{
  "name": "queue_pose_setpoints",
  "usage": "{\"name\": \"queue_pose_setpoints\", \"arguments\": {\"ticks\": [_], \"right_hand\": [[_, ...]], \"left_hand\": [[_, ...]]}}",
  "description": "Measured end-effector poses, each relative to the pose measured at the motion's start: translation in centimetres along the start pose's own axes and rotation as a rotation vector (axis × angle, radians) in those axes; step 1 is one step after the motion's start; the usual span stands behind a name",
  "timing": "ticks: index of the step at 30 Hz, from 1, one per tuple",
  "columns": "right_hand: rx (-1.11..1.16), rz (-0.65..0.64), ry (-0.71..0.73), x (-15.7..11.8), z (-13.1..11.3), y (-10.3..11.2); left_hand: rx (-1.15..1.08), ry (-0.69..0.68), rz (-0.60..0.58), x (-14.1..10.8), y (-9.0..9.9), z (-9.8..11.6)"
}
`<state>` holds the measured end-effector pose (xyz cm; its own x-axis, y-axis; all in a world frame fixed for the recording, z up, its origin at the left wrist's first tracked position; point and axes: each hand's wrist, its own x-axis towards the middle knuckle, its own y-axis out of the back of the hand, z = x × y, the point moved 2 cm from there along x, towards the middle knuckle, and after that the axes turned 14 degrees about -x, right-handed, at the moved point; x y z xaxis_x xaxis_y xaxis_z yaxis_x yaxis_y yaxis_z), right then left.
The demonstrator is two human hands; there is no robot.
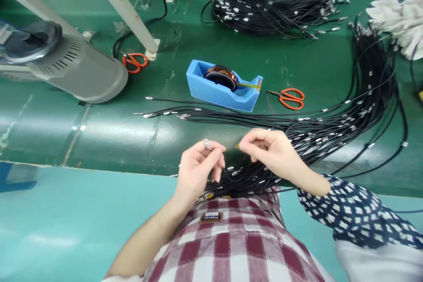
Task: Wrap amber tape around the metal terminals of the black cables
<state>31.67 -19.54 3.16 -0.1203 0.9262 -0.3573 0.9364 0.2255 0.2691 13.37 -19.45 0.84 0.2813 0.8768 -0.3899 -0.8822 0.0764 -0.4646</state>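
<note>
My left hand (198, 165) is closed in a pinch near the table's front edge. A small silvery piece (207, 144) shows at its index finger; it looks like the end of a black cable, most of which the fingers hide. Just to the right, my right hand (272, 152) pinches a tiny piece of yellow tape (237, 146) between thumb and index finger. The two sets of fingertips are a short gap apart. Under both hands lies a bundle of black cables (247, 178) with silvery tags, partly hanging over the edge toward my lap.
Behind the hands stand a blue tape dispenser (220, 92) and orange-handled scissors (291, 98). More black cables (373, 75) run along the right, and a large coil (277, 0) lies at the back. A grey machine (82, 66) and second scissors (135, 62) are at left.
</note>
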Motion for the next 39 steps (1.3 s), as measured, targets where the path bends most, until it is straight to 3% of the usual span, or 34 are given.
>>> {"name": "queue_pose_setpoints", "arguments": {"ticks": [5,10,16,29,39], "right_hand": [[0.019,-0.061,0.011,0.4,-0.8,0.4],[-0.074,-0.117,0.056,0.8,-1.2,-0.2],[0.009,-0.218,0.063,0.9,-0.9,-0.6],[-0.057,-0.149,0.094,1.1,-0.5,-0.9],[0.03,-0.163,0.082,1.0,-0.2,-1.5]], "left_hand": [[-0.039,0.049,-0.152,-0.4,-1.0,-0.1],[-0.015,0.019,-0.128,-0.8,-1.4,-0.1],[0.011,0.051,-0.13,-1.0,-1.3,0.0],[0.035,0.05,-0.124,-1.1,-1.3,0.0],[0.069,-0.002,-0.144,-1.2,-1.3,-0.2]]}}
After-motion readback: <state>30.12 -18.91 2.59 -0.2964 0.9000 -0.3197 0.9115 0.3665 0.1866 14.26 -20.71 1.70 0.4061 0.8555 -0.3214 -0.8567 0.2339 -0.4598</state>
